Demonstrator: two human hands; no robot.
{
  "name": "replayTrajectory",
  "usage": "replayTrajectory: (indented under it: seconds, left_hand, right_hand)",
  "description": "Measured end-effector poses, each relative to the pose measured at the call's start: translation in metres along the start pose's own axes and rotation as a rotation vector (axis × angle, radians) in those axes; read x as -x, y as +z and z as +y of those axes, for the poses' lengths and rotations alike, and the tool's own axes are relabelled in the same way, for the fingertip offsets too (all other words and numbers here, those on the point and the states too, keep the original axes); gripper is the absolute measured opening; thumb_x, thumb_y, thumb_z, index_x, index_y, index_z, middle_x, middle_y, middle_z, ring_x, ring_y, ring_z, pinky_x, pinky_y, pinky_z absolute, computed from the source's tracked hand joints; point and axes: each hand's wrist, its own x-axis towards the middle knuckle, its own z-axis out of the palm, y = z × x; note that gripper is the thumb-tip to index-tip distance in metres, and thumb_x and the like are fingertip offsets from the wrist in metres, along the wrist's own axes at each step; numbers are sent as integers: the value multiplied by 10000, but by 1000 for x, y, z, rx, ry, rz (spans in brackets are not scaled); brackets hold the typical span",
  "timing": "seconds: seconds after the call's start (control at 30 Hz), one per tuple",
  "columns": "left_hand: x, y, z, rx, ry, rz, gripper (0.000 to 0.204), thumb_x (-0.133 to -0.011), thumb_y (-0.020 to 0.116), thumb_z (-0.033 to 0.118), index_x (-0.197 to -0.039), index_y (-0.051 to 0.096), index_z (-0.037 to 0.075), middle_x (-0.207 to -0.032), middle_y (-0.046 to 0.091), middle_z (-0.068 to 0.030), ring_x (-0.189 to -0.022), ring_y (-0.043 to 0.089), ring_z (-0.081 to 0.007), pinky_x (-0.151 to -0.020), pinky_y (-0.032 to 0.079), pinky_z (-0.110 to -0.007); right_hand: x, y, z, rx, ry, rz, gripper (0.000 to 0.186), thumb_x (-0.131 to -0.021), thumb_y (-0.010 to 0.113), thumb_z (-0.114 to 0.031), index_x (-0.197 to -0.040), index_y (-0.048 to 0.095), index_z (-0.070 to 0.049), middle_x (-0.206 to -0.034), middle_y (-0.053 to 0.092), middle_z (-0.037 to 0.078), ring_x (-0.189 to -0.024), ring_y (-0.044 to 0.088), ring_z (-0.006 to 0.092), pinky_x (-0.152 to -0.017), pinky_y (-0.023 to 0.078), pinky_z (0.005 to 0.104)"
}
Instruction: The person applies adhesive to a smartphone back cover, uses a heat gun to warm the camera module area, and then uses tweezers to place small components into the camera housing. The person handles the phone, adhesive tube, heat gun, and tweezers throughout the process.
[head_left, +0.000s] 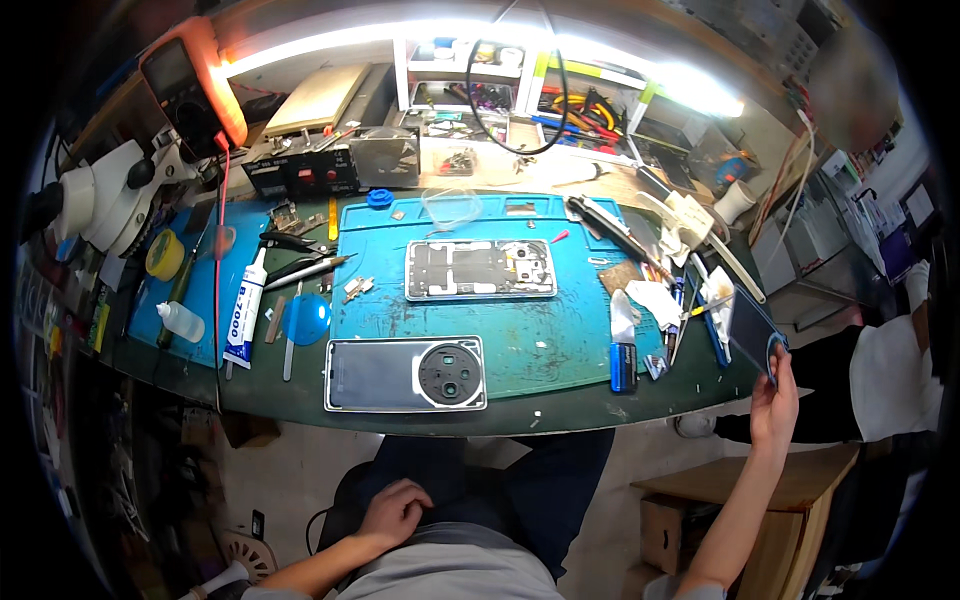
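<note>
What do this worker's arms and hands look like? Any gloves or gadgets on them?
The left hand and right hand are bare, with no gloves, watch or cables visible. The forearms are uncovered too, and a grey top shows at the lower edge.

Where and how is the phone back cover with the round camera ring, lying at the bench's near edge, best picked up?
Probably across the long edges of the back cover, towards its plain left end, coming from the near side with the left hand. It lies flat, its near edge running along the bench front, and that end avoids the camera ring.
</note>
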Motion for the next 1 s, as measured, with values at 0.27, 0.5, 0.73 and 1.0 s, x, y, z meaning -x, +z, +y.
replayTrajectory:
  seconds: [0.27,0.5,0.73,1.0]
  left_hand:
    - [-30,-24,18,110,-33,-20,134,-965,628,104,-1056,715,56,-913,706,-114,-826,713,-309,-714,574,-388]
    - [-35,-29,-23,-197,-78,-340,134,-969,598,162,-997,705,86,-917,715,-144,-818,706,-329,-704,570,-426]
    - [-42,-27,-32,146,103,-101,132,-909,569,32,-857,688,53,-881,695,-133,-784,693,-327,-673,554,-379]
    - [-44,-20,-26,180,-114,-93,270,-1000,465,25,-1115,710,26,-823,669,-107,-608,626,-187,-621,525,-333]
  right_hand:
    - [-39,4,7,975,-187,86,534,-1047,591,-456,-1304,643,10,-1133,687,101,-935,661,151,-767,555,287]
    - [-11,14,14,1419,-657,172,382,-994,688,-271,-1276,668,-15,-1134,693,128,-944,684,217,-833,541,350]
    - [31,80,17,1425,-875,-12,198,-969,683,-175,-1103,729,-36,-1035,702,94,-981,651,290,-880,516,387]
    - [74,92,15,1630,-617,-307,607,-846,815,-353,-1329,645,-26,-1306,599,142,-1214,547,346,-1032,454,434]
